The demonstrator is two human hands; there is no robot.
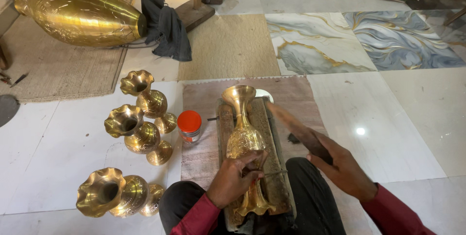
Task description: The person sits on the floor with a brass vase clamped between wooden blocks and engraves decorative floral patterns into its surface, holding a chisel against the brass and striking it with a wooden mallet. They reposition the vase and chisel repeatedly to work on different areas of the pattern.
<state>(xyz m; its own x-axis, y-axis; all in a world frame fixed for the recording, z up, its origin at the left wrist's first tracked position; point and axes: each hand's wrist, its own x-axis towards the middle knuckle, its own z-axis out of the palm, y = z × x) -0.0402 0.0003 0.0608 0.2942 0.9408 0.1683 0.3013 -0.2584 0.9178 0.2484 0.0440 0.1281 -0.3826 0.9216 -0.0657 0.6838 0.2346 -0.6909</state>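
A brass vase [244, 135] lies lengthwise on a worn wooden block [268, 133] between my knees, its flared mouth pointing away from me. My left hand [234, 179] rests on the vase's lower body and pinches a thin metal chisel [273, 173] against it. My right hand [340, 167] is raised to the right of the block, gripping a blurred wooden mallet [297, 129] that slants up over the block.
Three brass vases with ruffled rims [145, 100] [133, 130] [114, 193] lie on the tile floor to my left. A small jar with an orange lid [189, 126] stands beside the block. A large brass pot [80, 14] and dark cloth [167, 24] lie at the back left.
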